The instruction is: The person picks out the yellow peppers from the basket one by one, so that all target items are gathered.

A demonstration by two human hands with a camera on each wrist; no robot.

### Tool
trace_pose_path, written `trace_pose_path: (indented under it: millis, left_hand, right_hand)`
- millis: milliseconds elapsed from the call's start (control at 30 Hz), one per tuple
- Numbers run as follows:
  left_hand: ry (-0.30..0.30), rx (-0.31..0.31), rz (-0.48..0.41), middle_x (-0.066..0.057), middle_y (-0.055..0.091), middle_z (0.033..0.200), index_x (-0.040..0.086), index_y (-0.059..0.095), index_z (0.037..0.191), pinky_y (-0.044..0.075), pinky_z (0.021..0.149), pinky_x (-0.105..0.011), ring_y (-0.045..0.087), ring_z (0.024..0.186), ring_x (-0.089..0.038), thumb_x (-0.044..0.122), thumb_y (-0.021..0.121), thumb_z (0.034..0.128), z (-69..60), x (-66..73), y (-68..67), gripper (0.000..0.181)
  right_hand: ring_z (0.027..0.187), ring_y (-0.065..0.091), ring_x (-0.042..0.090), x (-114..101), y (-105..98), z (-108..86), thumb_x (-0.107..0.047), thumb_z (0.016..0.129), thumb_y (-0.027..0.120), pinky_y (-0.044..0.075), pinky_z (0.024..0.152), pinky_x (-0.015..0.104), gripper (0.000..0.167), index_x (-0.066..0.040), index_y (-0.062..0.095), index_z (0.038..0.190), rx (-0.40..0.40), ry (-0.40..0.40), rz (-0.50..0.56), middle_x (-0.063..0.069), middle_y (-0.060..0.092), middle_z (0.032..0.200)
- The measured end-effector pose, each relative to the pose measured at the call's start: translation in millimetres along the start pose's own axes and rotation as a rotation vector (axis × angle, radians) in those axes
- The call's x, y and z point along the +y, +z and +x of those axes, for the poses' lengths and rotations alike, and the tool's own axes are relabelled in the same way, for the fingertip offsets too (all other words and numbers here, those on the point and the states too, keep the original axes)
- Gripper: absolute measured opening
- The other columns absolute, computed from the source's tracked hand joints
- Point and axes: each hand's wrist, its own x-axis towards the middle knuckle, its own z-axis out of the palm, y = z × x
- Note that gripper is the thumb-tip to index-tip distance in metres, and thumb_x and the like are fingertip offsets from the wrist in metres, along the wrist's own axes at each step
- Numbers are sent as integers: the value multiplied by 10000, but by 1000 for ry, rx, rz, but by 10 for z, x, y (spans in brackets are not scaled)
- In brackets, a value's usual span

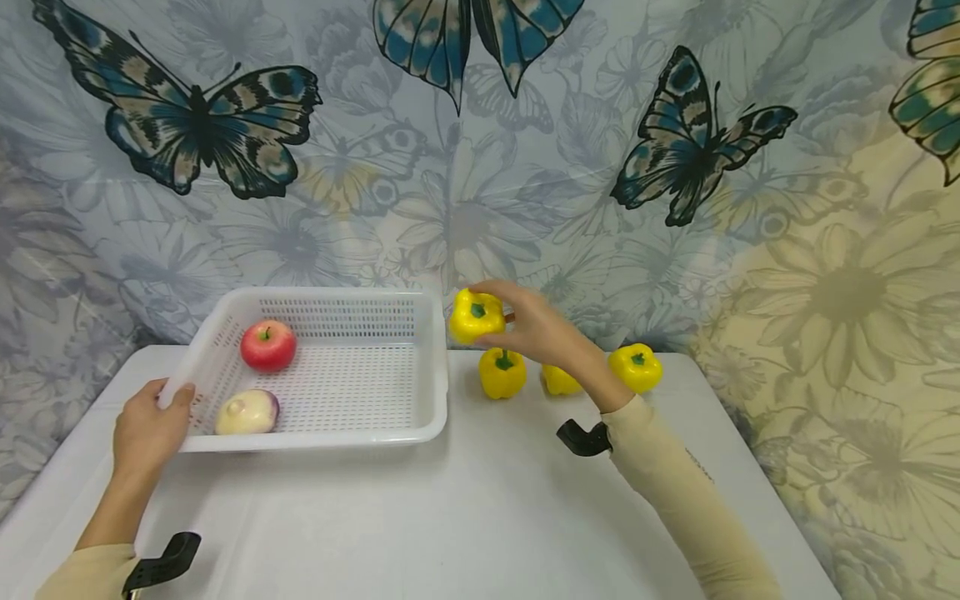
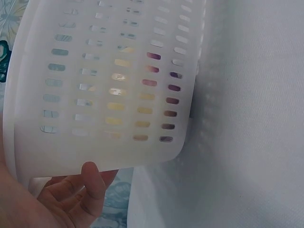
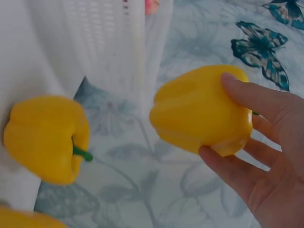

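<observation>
My right hand [image 1: 532,323] grips a yellow bell pepper [image 1: 474,318] in the air, just right of the white basket [image 1: 431,435]. In the right wrist view the thumb and fingers pinch the stem end of that yellow bell pepper [image 3: 199,111]. My left hand [image 1: 152,425] holds the left end of the basket by its rim; the left wrist view shows the fingers [image 2: 95,190] curled at the slotted wall. Inside the basket lie a red apple [image 1: 268,346] and a pale, purple-edged onion-like vegetable [image 1: 248,412], both toward the left.
On the white table [image 1: 450,525], a yellow pepper [image 1: 502,374] sits beside the basket, another [image 1: 560,381] is partly hidden by my right forearm, and a third [image 1: 636,367] lies farther right. A butterfly-patterned backdrop [image 1: 465,225] stands behind the table.
</observation>
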Motion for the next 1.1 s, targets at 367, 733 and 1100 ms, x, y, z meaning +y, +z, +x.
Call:
trace_pose_path:
  millis: [367,733,1100]
  left_hand:
    - [7,8,7,-420,400,1366,-133,284,1450,392,909,-636,439,1199,-567,342,315,1050,51,-43,6,622]
    - [-10,-6,-5,-418,380,1382,-130,271,1457,353,967,-641,411,1228,-568,310,320,1052,4,6,13,600]
    - [-15,21,-6,-405,392,1385,-111,290,1460,387,908,-646,425,1218,-563,340,316,1051,22,-21,32,609]
  right_hand:
    - [1331,446,275,175,-213,-272,-131,824,798,486,965,446,677,-60,483,1419,8,35,-38,90,481,1461]
    - [1323,435,366,410,-535,-668,-32,795,799,453,976,537,712,-21,464,1423,15,106,-51,164,460,1466]
    - [1290,445,429,704,-807,-998,5,785,796,473,924,568,690,21,475,1395,53,178,-125,218,476,1434]
